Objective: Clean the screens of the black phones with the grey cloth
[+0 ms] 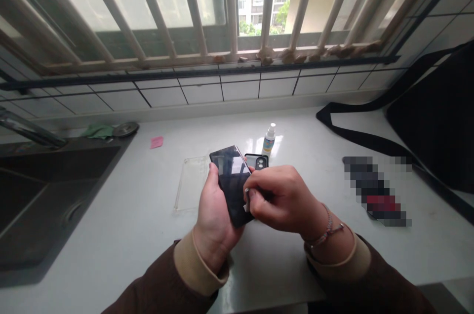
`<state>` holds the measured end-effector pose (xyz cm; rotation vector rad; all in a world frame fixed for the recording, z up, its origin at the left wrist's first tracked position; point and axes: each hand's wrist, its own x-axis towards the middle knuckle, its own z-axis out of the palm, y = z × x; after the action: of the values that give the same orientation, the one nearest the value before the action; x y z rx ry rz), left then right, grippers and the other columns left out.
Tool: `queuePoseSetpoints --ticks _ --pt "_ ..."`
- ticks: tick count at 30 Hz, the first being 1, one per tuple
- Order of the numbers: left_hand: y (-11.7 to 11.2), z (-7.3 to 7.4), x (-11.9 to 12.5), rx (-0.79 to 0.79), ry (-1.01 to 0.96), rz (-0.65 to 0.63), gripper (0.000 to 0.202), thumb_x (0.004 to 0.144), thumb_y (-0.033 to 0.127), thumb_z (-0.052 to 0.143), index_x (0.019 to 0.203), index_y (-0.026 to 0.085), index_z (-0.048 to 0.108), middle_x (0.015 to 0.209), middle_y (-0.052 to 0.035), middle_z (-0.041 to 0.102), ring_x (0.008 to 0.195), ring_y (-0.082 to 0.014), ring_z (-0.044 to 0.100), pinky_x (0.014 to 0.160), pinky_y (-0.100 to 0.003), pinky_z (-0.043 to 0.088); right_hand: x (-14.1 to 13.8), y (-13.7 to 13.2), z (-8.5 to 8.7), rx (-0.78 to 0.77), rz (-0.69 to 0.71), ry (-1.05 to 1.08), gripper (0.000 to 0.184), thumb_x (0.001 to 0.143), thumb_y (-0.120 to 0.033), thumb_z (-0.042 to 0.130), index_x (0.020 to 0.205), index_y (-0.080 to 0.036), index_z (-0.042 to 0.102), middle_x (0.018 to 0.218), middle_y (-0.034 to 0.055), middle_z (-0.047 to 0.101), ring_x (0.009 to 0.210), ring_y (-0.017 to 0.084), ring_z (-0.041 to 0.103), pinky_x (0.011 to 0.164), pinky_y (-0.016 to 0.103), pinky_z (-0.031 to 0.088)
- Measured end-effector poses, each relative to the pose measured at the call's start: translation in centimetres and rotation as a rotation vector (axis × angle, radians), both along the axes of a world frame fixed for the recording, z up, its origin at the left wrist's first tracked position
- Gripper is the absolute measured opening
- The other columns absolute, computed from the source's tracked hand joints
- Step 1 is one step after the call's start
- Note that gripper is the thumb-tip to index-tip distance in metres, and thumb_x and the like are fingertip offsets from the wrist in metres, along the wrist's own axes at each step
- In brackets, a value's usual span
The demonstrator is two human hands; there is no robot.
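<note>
The left hand (214,215) holds a black phone (231,176) above the worktop (148,235), fingers wrapped round it and its glossy screen facing up. The right hand (283,200) pinches what may be a white tab (246,207) at the phone's edge. Behind lie a clear case (190,183), a black case (256,161) and a small bottle (268,140); its label is too small to read.

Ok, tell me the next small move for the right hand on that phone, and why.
Probably lift the white tab slowly away from the screen. The right hand pinches it at the right edge of the phone, while the left hand grips the phone, screen up, above the counter, so it looks braced for a peel.
</note>
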<state>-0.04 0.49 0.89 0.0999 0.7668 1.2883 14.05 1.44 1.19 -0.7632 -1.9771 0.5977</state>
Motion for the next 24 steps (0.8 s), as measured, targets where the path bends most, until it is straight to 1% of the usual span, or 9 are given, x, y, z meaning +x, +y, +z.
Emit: queuePoseSetpoints --ticks 3,7,10,12,14,17,19,21,24 --pt "-0.1 0.0 -0.1 -0.003 -0.004 -0.015 0.066 0.11 0.057 0.034 0.106 0.009 0.078 0.093 -0.0142 0.079 0.092 -0.026 0.078 0.092 -0.039 0.064 0.1 -0.1 -0.1 0.005 0.071 0.056 0.012 0.077 -0.011 0.059 0.074 -0.019 0.069 0.061 -0.0025 0.065 0.051 0.009 0.055 0.053 0.024 0.041" --pt "-0.2 0.1 -0.2 -0.012 0.015 0.005 0.068 0.109 0.06 0.033 0.105 0.009 0.078 0.091 -0.0144 0.078 0.083 -0.0244 0.078 0.079 -0.036 0.065 0.3 -0.1 0.0 -0.063 0.143 0.106 0.012 0.075 -0.01 0.059 0.071 -0.019 0.067 0.057 -0.0033 0.062 0.046 0.008 0.05 0.049 0.023 0.038" --pt "0.0 0.1 -0.4 0.005 0.047 0.039 0.071 0.108 0.063 0.032 0.103 0.01 0.078 0.085 -0.0136 0.077 0.075 -0.0236 0.075 0.074 -0.036 0.065 0.5 -0.2 0.3 -0.101 0.194 0.135 0.013 0.074 -0.01 0.059 0.069 -0.019 0.066 0.055 -0.0041 0.059 0.045 0.008 0.046 0.047 0.023 0.036" --pt "0.1 0.1 -0.5 0.027 0.07 0.056 0.07 0.108 0.063 0.032 0.104 0.01 0.078 0.084 -0.0128 0.076 0.072 -0.0228 0.074 0.071 -0.036 0.064 0.8 -0.4 0.4 -0.143 0.206 0.206 0.015 0.078 -0.011 0.058 0.07 -0.019 0.067 0.057 -0.0037 0.06 0.046 0.008 0.047 0.048 0.023 0.037" --pt "0.0 0.1 -0.6 0.046 0.076 0.037 0.067 0.109 0.062 0.033 0.109 0.011 0.077 0.09 -0.0134 0.077 0.076 -0.0232 0.074 0.07 -0.036 0.064 1.1 -0.5 0.3 -0.218 0.195 0.35 0.018 0.085 -0.014 0.057 0.071 -0.02 0.067 0.059 -0.0028 0.06 0.047 0.009 0.049 0.049 0.024 0.039" --pt "-0.2 0.2 -0.6 0.087 0.043 -0.061 0.064 0.108 0.062 0.036 0.119 0.011 0.075 0.101 -0.0146 0.077 0.084 -0.0245 0.075 0.077 -0.037 0.064 1.3 -0.4 -0.2 -0.343 0.097 0.621 0.024 0.096 -0.024 0.056 0.074 -0.021 0.067 0.059 -0.0035 0.054 0.048 0.011 0.048 0.047 0.025 0.036" --pt "-0.4 0.2 -0.6 0.113 0.012 -0.137 0.063 0.108 0.062 0.039 0.123 0.012 0.074 0.101 -0.0143 0.077 0.085 -0.0243 0.075 0.08 -0.038 0.063 1.1 -0.2 -0.5 -0.358 -0.024 0.738 0.024 0.097 -0.028 0.056 0.075 -0.022 0.065 0.059 -0.0041 0.05 0.049 0.012 0.045 0.047 0.026 0.035" --pt "-0.6 0.1 -0.6 0.114 -0.002 -0.183 0.063 0.107 0.062 0.041 0.125 0.012 0.073 0.101 -0.0139 0.078 0.085 -0.0238 0.075 0.081 -0.037 0.063 0.9 0.1 -0.6 -0.325 -0.148 0.787 0.024 0.096 -0.03 0.055 0.074 -0.023 0.062 0.062 -0.0034 0.05 0.051 0.012 0.045 0.048 0.026 0.036" --pt "-0.6 -0.2 -0.6 0.101 0.001 -0.21 0.063 0.107 0.063 0.042 0.128 0.012 0.073 0.105 -0.0146 0.079 0.087 -0.0239 0.076 0.08 -0.036 0.063 0.5 0.3 -0.2 -0.298 -0.265 0.815 0.023 0.096 -0.032 0.055 0.075 -0.023 0.06 0.068 -0.0024 0.051 0.055 0.012 0.046 0.049 0.026 0.036"
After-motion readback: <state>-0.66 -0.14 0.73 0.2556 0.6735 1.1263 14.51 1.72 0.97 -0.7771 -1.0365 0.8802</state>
